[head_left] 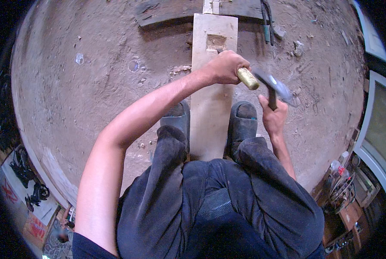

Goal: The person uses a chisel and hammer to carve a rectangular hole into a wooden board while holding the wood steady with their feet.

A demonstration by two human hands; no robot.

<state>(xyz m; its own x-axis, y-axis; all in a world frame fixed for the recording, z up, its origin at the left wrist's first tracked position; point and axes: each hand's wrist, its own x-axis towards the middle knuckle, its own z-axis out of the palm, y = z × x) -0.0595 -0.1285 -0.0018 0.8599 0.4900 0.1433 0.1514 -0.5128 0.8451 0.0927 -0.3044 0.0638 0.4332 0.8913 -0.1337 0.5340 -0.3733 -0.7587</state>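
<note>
Bare brown earth spreads across the floor (93,95), scattered with chips and small stones, and a pale-framed panel (376,112) leans into view at the far right. Straight down the middle runs the pale wooden plank (208,112), lying lengthwise between two dark sandals (244,125), its near end reaching back to the person's lap. Look toward its far end: a rectangular recess (216,42) is cut into the face, rough inside!

Now the hands. Left hand (225,67) is over the plank, just near of that recess, fingers curled tight around a chisel (248,78); its yellow handle pokes out to the right, a dark bit of its tip showing at the recess's near edge. Right hand (275,114) is right of the plank, fingers wrapped round the handle of a hammer (272,86), thumb up along the side, the head a metallic blur close beside the chisel's handle; whether they touch, I can't tell. Beyond, a dark board (171,13) lies crosswise on the far side, a green-handled tool (267,32) at its right.
</note>
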